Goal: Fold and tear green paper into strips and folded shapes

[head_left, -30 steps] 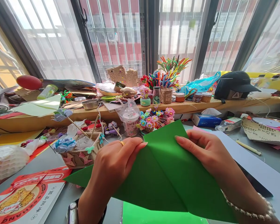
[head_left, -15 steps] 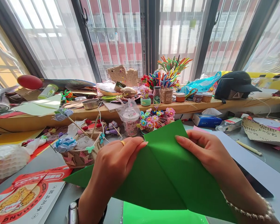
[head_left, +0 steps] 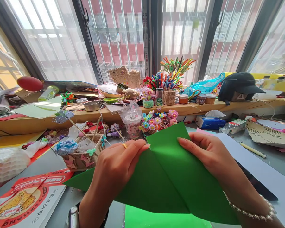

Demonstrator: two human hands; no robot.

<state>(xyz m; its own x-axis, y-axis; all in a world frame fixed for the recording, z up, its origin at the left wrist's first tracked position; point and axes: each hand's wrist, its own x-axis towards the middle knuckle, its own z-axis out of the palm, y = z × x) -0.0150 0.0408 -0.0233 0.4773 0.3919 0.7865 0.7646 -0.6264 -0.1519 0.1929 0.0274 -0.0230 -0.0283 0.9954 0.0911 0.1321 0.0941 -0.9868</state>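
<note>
I hold a folded sheet of green paper (head_left: 171, 177) above the grey table, its point aimed away from me and a crease running down its middle. My left hand (head_left: 116, 167), with a gold ring, pinches the paper's left flap near the top. My right hand (head_left: 209, 155), a bead bracelet on its wrist, grips the right flap, thumb on top. A brighter green sheet (head_left: 156, 220) lies flat under the folded one at the bottom edge.
A basket of paper flowers (head_left: 82, 155) stands left of my hands. Behind are a plastic cup (head_left: 132, 122), small pipe-cleaner flowers (head_left: 156, 122), a wooden ledge (head_left: 104, 115) crowded with craft items, a black cap (head_left: 237, 85), and white paper (head_left: 263, 171) at right. A red printed box (head_left: 26, 199) lies lower left.
Almost nothing moves; the paper and both hands shift very slightly lower in view while the grip stays the same.
</note>
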